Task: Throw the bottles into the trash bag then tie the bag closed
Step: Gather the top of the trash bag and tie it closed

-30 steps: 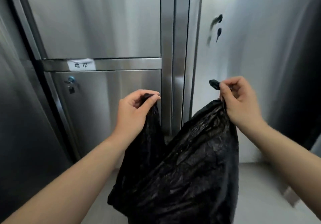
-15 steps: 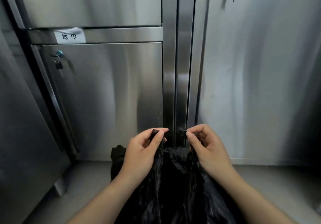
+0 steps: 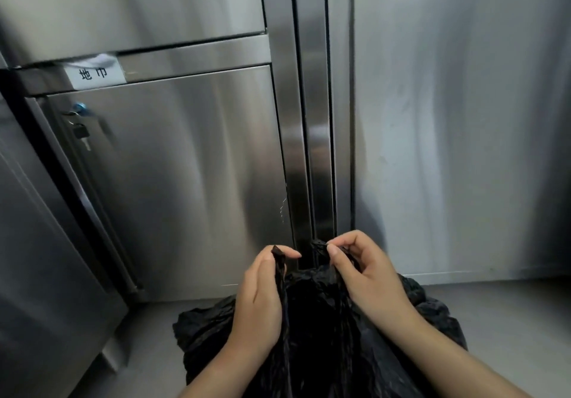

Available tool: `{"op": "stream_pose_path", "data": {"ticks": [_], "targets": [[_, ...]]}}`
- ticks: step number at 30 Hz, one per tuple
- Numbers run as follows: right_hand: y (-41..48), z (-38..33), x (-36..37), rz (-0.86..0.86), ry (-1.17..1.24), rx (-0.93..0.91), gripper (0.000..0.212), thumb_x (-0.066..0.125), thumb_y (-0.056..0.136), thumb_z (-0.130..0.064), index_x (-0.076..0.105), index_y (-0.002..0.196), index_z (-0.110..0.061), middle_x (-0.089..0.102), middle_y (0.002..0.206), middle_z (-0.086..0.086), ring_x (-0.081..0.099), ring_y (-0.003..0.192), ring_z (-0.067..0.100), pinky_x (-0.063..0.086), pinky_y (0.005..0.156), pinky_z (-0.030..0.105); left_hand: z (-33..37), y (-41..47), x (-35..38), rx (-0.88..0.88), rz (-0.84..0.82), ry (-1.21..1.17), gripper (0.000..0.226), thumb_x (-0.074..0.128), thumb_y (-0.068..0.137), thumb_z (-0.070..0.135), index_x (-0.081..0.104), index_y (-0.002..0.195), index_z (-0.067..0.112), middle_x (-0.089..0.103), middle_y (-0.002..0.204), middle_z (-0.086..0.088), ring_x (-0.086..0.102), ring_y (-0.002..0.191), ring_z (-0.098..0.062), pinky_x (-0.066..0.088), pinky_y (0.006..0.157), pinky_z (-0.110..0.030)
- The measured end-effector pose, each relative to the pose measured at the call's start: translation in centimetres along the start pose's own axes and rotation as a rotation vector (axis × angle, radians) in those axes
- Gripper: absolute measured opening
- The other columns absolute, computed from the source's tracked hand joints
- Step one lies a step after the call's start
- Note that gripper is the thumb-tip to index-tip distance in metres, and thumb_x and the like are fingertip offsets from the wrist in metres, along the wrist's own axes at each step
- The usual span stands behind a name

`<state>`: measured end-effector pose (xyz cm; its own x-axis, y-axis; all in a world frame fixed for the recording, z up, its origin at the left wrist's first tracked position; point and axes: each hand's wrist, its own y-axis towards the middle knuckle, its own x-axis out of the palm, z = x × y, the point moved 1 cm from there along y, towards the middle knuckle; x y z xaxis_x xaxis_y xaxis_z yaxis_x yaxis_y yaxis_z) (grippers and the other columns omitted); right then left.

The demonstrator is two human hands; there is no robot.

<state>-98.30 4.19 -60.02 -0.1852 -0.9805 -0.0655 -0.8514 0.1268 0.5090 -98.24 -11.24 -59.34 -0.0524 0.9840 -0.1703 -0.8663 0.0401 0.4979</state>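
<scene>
Left grip: the left hand [image 3: 262, 302] was pinched shut, thumb against forefinger, on one gathered black corner of the trash bag [image 3: 312, 348]; the twisted tip stood up above the thumb.
Right grip: the right hand [image 3: 367, 277] was pinched shut on the other gathered corner, its tip poking out leftward past the thumb, the remaining fingers curled in.
Spacing of grips: the two hands were near each other, not touching, with a narrow gap between the pinched tips.
Trash bag: black, crinkled plastic, bulging outward below both hands; it sat on the floor [image 3: 509, 320] close to the base of the steel fronts. The mouth was drawn up between the hands, no knot visible.
Bottles: none could be seen; the contents of the bag were hidden.
Forearms: bare, entering from the lower edge of the view on either side of the bag.
Cabinet door [image 3: 185, 181]: brushed steel, beyond and left of the bag, with a small padlock [image 3: 81, 132] near its upper left corner.
Label [image 3: 94, 74]: white strip with dark characters, on the rail above that door.
Right panel [image 3: 463, 119]: plain steel, beyond the right hand.
</scene>
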Motion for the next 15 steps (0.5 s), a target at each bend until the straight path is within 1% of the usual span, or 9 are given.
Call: {"op": "stream_pose_path", "data": {"ticks": [2,3,4,5,7,8,10,13,15], "targets": [[0.2,-0.2,0.2,-0.001,0.010,0.009,0.010,0.059,0.089,-0.013,0.059,0.081,-0.019,0.063,0.073,-0.011,0.059,0.074,0.003,0.044,0.070,0.014,0.0,0.1,0.2,-0.002,-0.023,-0.016,0.039,0.028,0.093,0.024,0.067,0.095,0.028,0.069,0.090,0.022,0.062,0.088,0.006,0.041,0.071,-0.003],[0.2,-0.2,0.3,0.001,0.017,0.011,0.010,0.059,0.089,-0.014,0.060,0.081,-0.019,0.064,0.074,-0.009,0.060,0.075,0.004,0.045,0.071,0.014,0.0,0.2,0.3,-0.010,-0.032,-0.045,0.036,0.031,0.096,0.022,0.065,0.103,0.029,0.069,0.096,0.021,0.062,0.093,0.006,0.041,0.074,-0.002],[0.2,-0.3,0.5,0.002,0.024,0.009,0.010,0.059,0.089,-0.013,0.060,0.081,-0.019,0.064,0.075,-0.006,0.060,0.076,0.005,0.045,0.071,0.014,-0.1,0.3,0.4,-0.029,-0.048,-0.085,0.033,0.034,0.098,0.019,0.062,0.112,0.030,0.070,0.097,0.019,0.062,0.093,0.005,0.042,0.076,-0.004],[0.2,-0.4,0.6,0.000,0.028,0.006,0.010,0.059,0.090,-0.013,0.060,0.082,-0.018,0.064,0.076,-0.005,0.060,0.076,0.005,0.045,0.071,0.014,0.0,0.4,0.6,-0.059,-0.071,-0.131,0.033,0.037,0.098,0.017,0.057,0.119,0.033,0.069,0.089,0.015,0.062,0.086,0.003,0.044,0.075,-0.007],[0.1,-0.6,0.9,-0.025,0.036,0.008,0.009,0.058,0.090,-0.011,0.060,0.083,-0.016,0.064,0.077,-0.002,0.059,0.076,0.004,0.044,0.072,0.013,0.1,0.4,0.8,-0.126,-0.103,-0.197,0.039,0.043,0.095,0.016,0.048,0.127,0.038,0.051,0.065,0.009,0.050,0.062,-0.003,0.043,0.062,-0.011],[0.0,-0.7,1.1,-0.048,0.042,0.012,0.008,0.058,0.090,-0.011,0.060,0.084,-0.015,0.064,0.079,0.000,0.059,0.076,0.005,0.044,0.072,0.014,0.1,0.4,0.9,-0.150,-0.105,-0.216,0.040,0.044,0.094,0.016,0.047,0.126,0.039,0.044,0.059,0.009,0.043,0.056,-0.003,0.041,0.057,-0.011],[-0.2,-0.8,1.4,-0.091,0.059,0.017,0.007,0.057,0.091,-0.010,0.061,0.085,-0.013,0.064,0.080,0.000,0.059,0.077,0.004,0.043,0.073,0.014,0.0,0.5,1.0,-0.182,-0.104,-0.236,0.039,0.046,0.093,0.015,0.047,0.125,0.038,0.043,0.058,0.008,0.042,0.056,-0.004,0.041,0.058,-0.014],[-0.3,-0.9,1.8,-0.128,0.080,0.017,0.009,0.056,0.091,-0.008,0.062,0.085,-0.014,0.064,0.078,-0.007,0.059,0.076,0.003,0.043,0.073,0.014,-0.4,0.7,1.1,-0.183,-0.105,-0.219,0.032,0.048,0.093,0.016,0.053,0.122,0.029,0.054,0.073,0.003,0.053,0.070,-0.007,0.046,0.071,-0.018],[-0.2,-0.8,1.8,-0.145,0.097,0.027,0.011,0.056,0.091,-0.008,0.062,0.085,-0.015,0.063,0.075,-0.012,0.057,0.074,0.001,0.043,0.071,0.014,-0.5,0.8,1.0,-0.146,-0.109,-0.195,0.023,0.050,0.092,0.016,0.062,0.110,0.024,0.068,0.089,0.004,0.064,0.086,-0.007,0.049,0.079,-0.017]]}}
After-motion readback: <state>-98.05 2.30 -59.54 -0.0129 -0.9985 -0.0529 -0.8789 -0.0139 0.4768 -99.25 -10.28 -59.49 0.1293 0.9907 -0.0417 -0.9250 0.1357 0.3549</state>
